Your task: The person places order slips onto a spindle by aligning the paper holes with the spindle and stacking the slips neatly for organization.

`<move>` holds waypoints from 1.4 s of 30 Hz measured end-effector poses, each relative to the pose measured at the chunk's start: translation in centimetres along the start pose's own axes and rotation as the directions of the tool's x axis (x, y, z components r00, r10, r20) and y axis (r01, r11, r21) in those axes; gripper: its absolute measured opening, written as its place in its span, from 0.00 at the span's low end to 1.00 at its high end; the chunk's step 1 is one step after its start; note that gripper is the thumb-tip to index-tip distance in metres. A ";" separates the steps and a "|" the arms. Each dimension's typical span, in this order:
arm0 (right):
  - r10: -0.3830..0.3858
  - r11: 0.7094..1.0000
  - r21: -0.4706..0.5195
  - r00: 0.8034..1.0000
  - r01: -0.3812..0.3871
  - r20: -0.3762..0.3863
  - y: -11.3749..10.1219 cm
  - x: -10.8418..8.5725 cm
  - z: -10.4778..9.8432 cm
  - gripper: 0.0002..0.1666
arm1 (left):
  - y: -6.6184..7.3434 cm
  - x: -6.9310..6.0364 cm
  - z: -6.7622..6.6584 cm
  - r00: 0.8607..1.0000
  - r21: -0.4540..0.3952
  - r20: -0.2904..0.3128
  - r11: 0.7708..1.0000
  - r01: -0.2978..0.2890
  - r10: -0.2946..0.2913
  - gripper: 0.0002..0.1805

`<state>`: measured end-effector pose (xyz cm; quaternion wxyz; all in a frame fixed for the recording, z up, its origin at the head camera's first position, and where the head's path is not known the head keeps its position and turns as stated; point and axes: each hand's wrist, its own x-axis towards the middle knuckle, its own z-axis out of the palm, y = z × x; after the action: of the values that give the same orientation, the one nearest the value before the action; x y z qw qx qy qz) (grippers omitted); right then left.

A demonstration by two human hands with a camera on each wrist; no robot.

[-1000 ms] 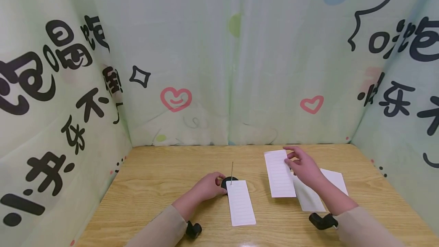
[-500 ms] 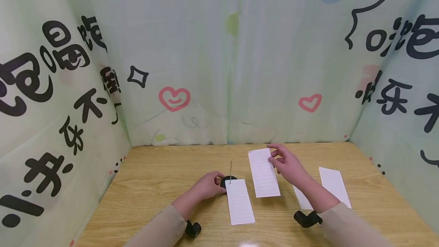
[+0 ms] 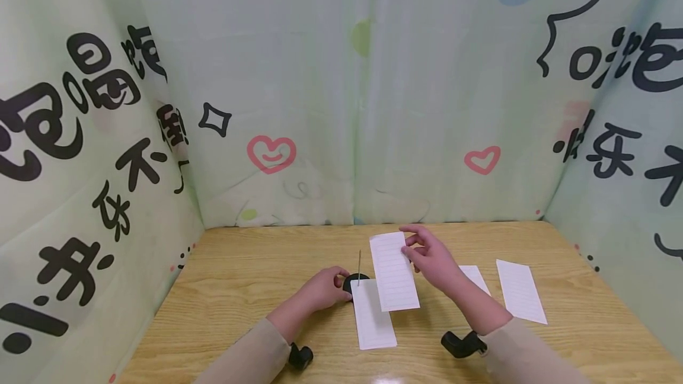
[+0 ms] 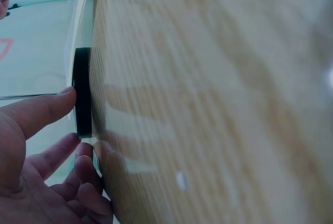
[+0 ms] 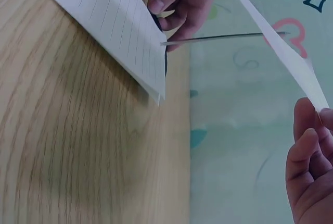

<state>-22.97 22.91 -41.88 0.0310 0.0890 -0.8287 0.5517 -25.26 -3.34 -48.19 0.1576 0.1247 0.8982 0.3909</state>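
A round black base (image 4: 83, 92) with an upright metal spike (image 3: 360, 262) stands on the table, and lined paper (image 3: 373, 322) is pierced on the spike, lying low over the base; the right wrist view shows more than one sheet (image 5: 112, 26) there. My left hand (image 3: 324, 289) holds the base's left edge between thumb and fingers. My right hand (image 3: 434, 258) pinches a loose lined sheet (image 3: 393, 274) by its upper right edge, raised just right of the spike and overlapping the pierced paper in the head view.
Two more paper pieces lie on the wooden table (image 3: 240, 265) at the right: one lined sheet (image 3: 520, 292) and another (image 3: 476, 277) partly hidden behind the right forearm. A printed curtain (image 3: 299, 76) encloses the back and both sides.
My right hand has carried its sheet leftward, from over the papers at the right to beside the spike. My left hand stays on the base.
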 end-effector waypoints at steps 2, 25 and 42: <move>0.002 1.000 0.013 1.000 -0.002 0.002 -0.1 0.0 0.3 0.25 | 0.0 0.1 0.1 1.000 0.002 -0.001 1.000 -0.001 0.001 0.24; 0.030 0.997 0.064 0.999 -0.033 0.045 -0.7 0.1 2.7 0.25 | -0.3 0.3 0.1 0.997 -0.080 -0.076 0.997 0.023 -0.029 0.20; 0.056 0.996 0.070 0.998 -0.058 0.033 -0.3 0.3 3.6 0.24 | 3.7 -0.8 -2.1 0.972 -0.443 -0.235 0.892 -0.095 -0.013 0.19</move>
<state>-22.99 19.46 -42.94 -0.0009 0.0752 -0.8112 0.5800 -24.96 -2.60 -43.97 0.0681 0.0576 0.7924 0.6035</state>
